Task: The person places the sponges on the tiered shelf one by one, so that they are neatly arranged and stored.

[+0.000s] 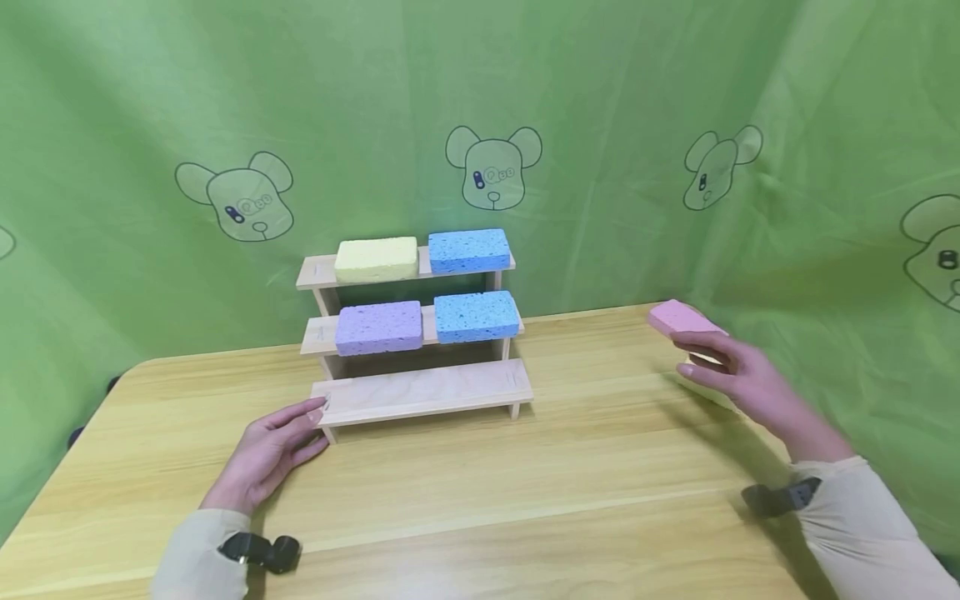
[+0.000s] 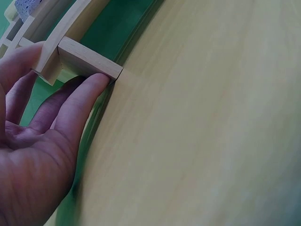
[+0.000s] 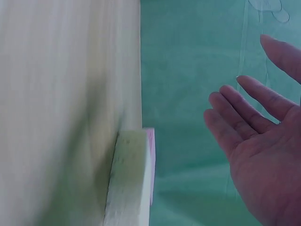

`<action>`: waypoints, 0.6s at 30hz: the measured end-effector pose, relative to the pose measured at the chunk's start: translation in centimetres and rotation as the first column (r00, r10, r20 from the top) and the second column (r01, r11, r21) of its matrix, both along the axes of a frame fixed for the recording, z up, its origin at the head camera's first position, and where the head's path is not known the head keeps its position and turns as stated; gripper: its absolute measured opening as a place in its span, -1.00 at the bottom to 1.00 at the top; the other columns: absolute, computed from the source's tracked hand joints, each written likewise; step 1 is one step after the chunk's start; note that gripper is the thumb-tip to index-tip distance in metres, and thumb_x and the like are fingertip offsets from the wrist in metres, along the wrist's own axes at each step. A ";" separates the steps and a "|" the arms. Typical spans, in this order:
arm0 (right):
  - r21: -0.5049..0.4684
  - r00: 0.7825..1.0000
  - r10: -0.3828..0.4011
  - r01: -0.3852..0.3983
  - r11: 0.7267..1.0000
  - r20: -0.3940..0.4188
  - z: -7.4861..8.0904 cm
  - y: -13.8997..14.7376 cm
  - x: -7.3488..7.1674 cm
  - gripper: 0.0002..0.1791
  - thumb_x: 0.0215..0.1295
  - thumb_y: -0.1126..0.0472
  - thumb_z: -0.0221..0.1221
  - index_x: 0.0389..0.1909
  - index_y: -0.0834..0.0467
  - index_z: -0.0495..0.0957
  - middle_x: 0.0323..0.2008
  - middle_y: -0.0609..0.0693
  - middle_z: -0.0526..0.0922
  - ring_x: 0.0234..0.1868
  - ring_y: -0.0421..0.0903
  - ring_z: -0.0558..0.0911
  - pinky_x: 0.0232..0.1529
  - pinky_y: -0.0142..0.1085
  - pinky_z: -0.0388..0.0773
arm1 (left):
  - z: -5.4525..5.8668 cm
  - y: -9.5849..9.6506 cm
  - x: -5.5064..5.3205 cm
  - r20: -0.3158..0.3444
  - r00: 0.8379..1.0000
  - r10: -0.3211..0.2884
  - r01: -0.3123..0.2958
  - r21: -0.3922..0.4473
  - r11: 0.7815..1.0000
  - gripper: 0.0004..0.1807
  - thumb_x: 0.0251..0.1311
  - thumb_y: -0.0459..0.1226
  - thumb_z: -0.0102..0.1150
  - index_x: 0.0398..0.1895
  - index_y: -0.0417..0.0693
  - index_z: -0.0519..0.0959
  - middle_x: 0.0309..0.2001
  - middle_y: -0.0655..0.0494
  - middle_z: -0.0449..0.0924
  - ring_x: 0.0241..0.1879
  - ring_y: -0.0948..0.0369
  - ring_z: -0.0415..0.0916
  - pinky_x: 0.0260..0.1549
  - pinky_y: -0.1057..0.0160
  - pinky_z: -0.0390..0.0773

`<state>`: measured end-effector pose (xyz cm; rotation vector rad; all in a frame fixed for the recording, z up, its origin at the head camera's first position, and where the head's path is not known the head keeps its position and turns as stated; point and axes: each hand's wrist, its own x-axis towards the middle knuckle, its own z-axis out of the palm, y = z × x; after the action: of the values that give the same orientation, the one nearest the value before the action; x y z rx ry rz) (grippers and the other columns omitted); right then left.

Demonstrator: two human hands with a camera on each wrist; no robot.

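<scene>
A three-tier wooden shelf (image 1: 420,392) stands on the table. My left hand (image 1: 270,454) holds the left end of its lowest tier, thumb by the board and fingers against the leg (image 2: 89,59). A yellow sponge (image 1: 377,258) and a blue sponge (image 1: 468,250) lie on the top tier. On the middle tier are a purple sponge (image 1: 378,327) and another blue sponge (image 1: 476,317). At the right, my right hand (image 1: 757,387) hovers with fingers extended, apart from a pink sponge (image 1: 678,317) and a pale yellow sponge (image 3: 127,174). The hand partly hides both in the head view.
The wooden table (image 1: 480,517) runs up to a green curtain (image 1: 600,83) with bear-head drawings, which hangs behind and on the right. The lowest tier's board bears no sponge. Both wrists wear dark straps.
</scene>
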<state>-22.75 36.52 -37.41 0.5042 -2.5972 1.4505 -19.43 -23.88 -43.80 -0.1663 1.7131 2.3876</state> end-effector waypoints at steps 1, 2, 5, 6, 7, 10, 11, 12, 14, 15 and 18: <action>0.004 1.000 -0.003 0.003 1.000 -0.001 -0.1 0.4 0.2 -0.49 0.33 0.35 0.23 0.27 0.34 0.41 0.20 -0.05 0.49 0.10 -0.44 0.48 0.07 -0.62 0.45 | 0.0 0.0 0.0 0.001 1.000 0.000 0.000 0.000 1.000 -0.79 0.30 -0.41 0.20 -0.10 0.02 0.70 0.10 0.07 0.50 0.03 0.12 0.58 0.14 0.07 0.53; -0.001 1.000 -0.008 0.008 1.000 0.004 -0.3 0.7 0.3 -0.49 0.33 0.36 0.23 0.27 0.34 0.41 0.19 -0.10 0.50 0.09 -0.45 0.48 0.06 -0.63 0.45 | 0.0 0.0 0.0 0.003 1.000 -0.001 0.001 -0.001 1.000 -0.78 0.30 -0.41 0.20 -0.09 0.02 0.70 0.11 0.06 0.48 0.03 0.12 0.58 0.14 0.07 0.53; 0.032 0.999 -0.048 0.047 0.998 0.013 -0.6 1.6 0.8 -0.49 0.34 0.32 0.24 0.28 0.32 0.41 0.17 -0.15 0.49 0.08 -0.49 0.47 0.04 -0.67 0.43 | 0.1 -0.1 0.0 0.006 1.000 -0.002 0.002 -0.001 1.000 -0.78 0.30 -0.41 0.20 -0.09 0.01 0.69 0.13 0.05 0.47 0.03 0.12 0.58 0.14 0.07 0.53; 0.043 0.998 -0.066 0.065 0.997 0.016 -0.6 1.9 0.9 -0.49 0.34 0.31 0.24 0.28 0.30 0.42 0.18 -0.12 0.49 0.08 -0.49 0.47 0.04 -0.67 0.43 | 0.1 -0.1 0.0 0.006 1.000 -0.002 0.002 -0.001 1.000 -0.79 0.30 -0.41 0.20 -0.08 0.01 0.69 0.14 0.04 0.46 0.03 0.12 0.57 0.14 0.07 0.53; 0.060 0.996 -0.082 0.081 0.995 0.017 -0.7 2.1 1.1 -0.49 0.34 0.29 0.25 0.27 0.30 0.42 0.20 -0.10 0.47 0.08 -0.50 0.46 0.04 -0.67 0.42 | 0.1 -0.1 0.0 0.006 1.000 -0.002 0.002 -0.002 1.000 -0.79 0.30 -0.41 0.20 -0.08 0.01 0.69 0.14 0.03 0.46 0.03 0.12 0.57 0.14 0.06 0.53; 0.126 0.993 -0.116 0.113 0.986 0.010 -0.7 2.9 1.4 -0.47 0.35 0.24 0.25 0.29 0.30 0.40 0.28 0.15 0.40 0.10 -0.49 0.42 0.04 -0.68 0.41 | 0.1 0.0 0.0 0.005 1.000 0.001 0.000 -0.003 1.000 -0.79 0.30 -0.41 0.19 -0.08 0.01 0.69 0.14 0.03 0.46 0.03 0.11 0.57 0.14 0.06 0.53; 0.141 0.993 -0.116 0.114 0.983 0.006 -0.8 3.2 1.5 -0.46 0.35 0.25 0.25 0.30 0.32 0.38 0.29 0.22 0.37 0.13 -0.43 0.43 0.04 -0.69 0.41 | 0.1 0.0 0.0 0.005 1.000 0.001 -0.001 -0.004 1.000 -0.79 0.30 -0.41 0.20 -0.08 0.01 0.69 0.14 0.02 0.46 0.03 0.11 0.57 0.14 0.06 0.53; 0.159 0.993 -0.117 0.115 0.980 0.003 -0.8 3.6 1.5 -0.44 0.35 0.24 0.24 0.30 0.35 0.35 0.30 0.27 0.34 0.18 -0.32 0.44 0.04 -0.70 0.40 | 0.1 0.0 0.0 0.004 1.000 -0.001 0.001 -0.003 1.000 -0.78 0.30 -0.41 0.20 -0.08 0.01 0.69 0.14 0.03 0.46 0.03 0.11 0.57 0.15 0.06 0.53; 0.201 0.992 -0.127 0.124 0.972 0.002 -0.9 4.1 1.7 -0.40 0.37 0.21 0.23 0.33 0.37 0.31 0.30 0.37 0.30 0.26 -0.04 0.43 0.01 -0.73 0.37 | 0.1 0.0 0.0 0.006 1.000 -0.002 0.002 -0.001 1.000 -0.78 0.30 -0.41 0.20 -0.09 0.02 0.69 0.13 0.04 0.47 0.03 0.11 0.58 0.15 0.06 0.53; 0.215 0.991 -0.132 0.128 0.968 0.005 -0.9 4.4 1.7 -0.38 0.37 0.19 0.23 0.34 0.37 0.29 0.30 0.39 0.30 0.28 0.12 0.40 0.00 -0.75 0.35 | 0.1 0.0 0.0 0.005 1.000 -0.002 0.002 0.000 1.000 -0.78 0.30 -0.41 0.20 -0.09 0.02 0.69 0.12 0.05 0.48 0.03 0.11 0.58 0.14 0.06 0.53; 0.250 0.990 -0.140 0.131 0.959 0.019 -1.0 5.0 1.9 -0.33 0.39 0.15 0.21 0.37 0.38 0.22 0.31 0.43 0.27 0.23 0.48 0.28 -0.05 -0.81 0.27 | 0.1 -0.1 0.0 0.006 1.000 -0.005 0.005 0.001 1.000 -0.78 0.30 -0.41 0.20 -0.09 0.02 0.70 0.11 0.07 0.49 0.03 0.11 0.58 0.14 0.06 0.53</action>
<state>-20.85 41.54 -38.39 0.3183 -2.7967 1.1108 -19.45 -23.93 -43.72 -0.1684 1.7075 2.3821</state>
